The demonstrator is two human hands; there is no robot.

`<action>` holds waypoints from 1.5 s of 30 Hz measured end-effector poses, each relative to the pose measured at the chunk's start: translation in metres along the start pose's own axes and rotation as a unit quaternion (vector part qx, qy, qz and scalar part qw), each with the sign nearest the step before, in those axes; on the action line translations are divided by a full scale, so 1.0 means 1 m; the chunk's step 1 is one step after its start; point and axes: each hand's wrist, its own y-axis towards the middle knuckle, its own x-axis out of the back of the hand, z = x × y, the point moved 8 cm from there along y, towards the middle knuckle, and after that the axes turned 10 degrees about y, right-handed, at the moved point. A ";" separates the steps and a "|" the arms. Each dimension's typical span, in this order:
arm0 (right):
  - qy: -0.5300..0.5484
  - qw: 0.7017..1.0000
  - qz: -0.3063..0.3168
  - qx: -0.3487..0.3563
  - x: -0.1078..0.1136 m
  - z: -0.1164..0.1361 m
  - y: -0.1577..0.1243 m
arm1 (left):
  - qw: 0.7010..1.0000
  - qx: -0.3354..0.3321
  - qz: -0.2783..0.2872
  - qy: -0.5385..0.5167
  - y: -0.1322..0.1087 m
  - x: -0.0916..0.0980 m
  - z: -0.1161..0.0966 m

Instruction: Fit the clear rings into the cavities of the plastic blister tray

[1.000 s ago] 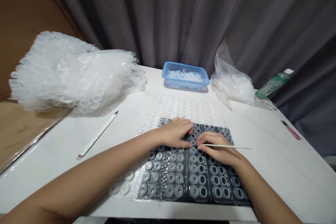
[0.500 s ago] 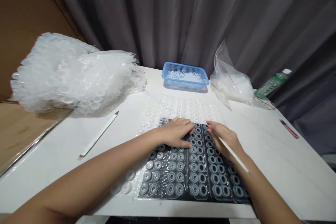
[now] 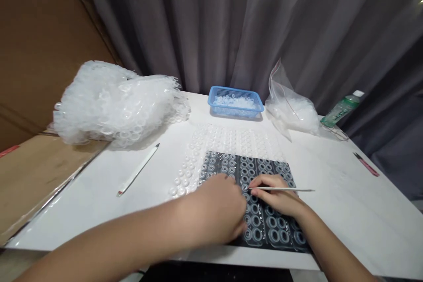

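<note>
A clear plastic sheet of round ring-shaped caps (image 3: 273,234) lies on the desk over a black backing. My right hand (image 3: 276,194) pinches a thin white stick (image 3: 291,189) between thumb and fingers, its tip over a ring near the middle of the sheet. Left of it, my left hand (image 3: 221,209) is above the nearer part of the sheet, knuckles up. Motion blurs that hand, and its curled fingertips are mostly hidden. Some rings have small inner pieces, while others show dark open centres.
Farther back stands a blue basket (image 3: 236,112) of small translucent pieces. Beside it are a zip bag (image 3: 292,112) and a green-labelled bottle (image 3: 342,109). A heap of clear plastic strips (image 3: 119,105), a white pencil (image 3: 139,169), red-handled snippers (image 3: 366,165) and cardboard (image 3: 42,176) lie around.
My left hand has moved toward the near edge of the sheet. My right hand has shifted left and nearer, and the stick now lies almost level. The camera view has turned slightly left.
</note>
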 end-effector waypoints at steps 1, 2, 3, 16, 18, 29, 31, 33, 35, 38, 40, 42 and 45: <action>0.001 1.000 0.002 0.001 -0.001 -0.001 0.000 | 0.999 0.028 -0.028 0.023 -0.006 -0.005 -0.009; 0.003 1.000 0.002 0.003 -0.001 -0.001 0.000 | 0.997 0.051 -0.056 0.034 -0.011 -0.012 -0.016; 0.004 1.000 0.002 0.004 -0.001 -0.001 -0.001 | 0.993 0.073 -0.080 0.037 -0.016 -0.020 -0.021; -0.021 0.999 -0.024 0.025 0.007 0.004 0.002 | 0.948 0.197 -0.218 0.123 -0.038 -0.062 -0.040; -0.022 0.999 -0.021 0.028 0.006 0.003 0.001 | 0.947 0.196 -0.219 0.130 -0.038 -0.062 -0.039; -0.095 0.978 0.004 0.185 -0.010 0.028 -0.004 | 0.944 0.193 -0.227 0.145 -0.036 -0.061 -0.037; -0.137 0.966 -0.003 0.220 -0.015 0.030 -0.007 | 0.944 0.196 -0.222 0.143 -0.036 -0.061 -0.036; -0.176 0.951 -0.029 0.251 -0.017 0.032 -0.011 | 0.946 0.198 -0.218 0.137 -0.036 -0.060 -0.036; -0.194 0.938 -0.084 0.274 -0.008 0.034 -0.015 | 0.948 0.197 -0.214 0.130 -0.036 -0.059 -0.036; -0.182 0.925 -0.228 0.242 0.026 0.033 -0.021 | 0.950 0.197 -0.208 0.126 -0.036 -0.057 -0.036; -0.149 0.933 -0.273 0.181 0.045 0.028 -0.022 | 0.950 0.194 -0.207 0.128 -0.037 -0.056 -0.036; -0.094 0.967 -0.202 0.125 0.042 0.021 -0.015 | 0.950 0.191 -0.208 0.135 -0.038 -0.056 -0.037; -0.015 0.996 -0.065 0.060 0.019 0.012 -0.007 | 0.950 0.188 -0.203 0.146 -0.039 -0.056 -0.039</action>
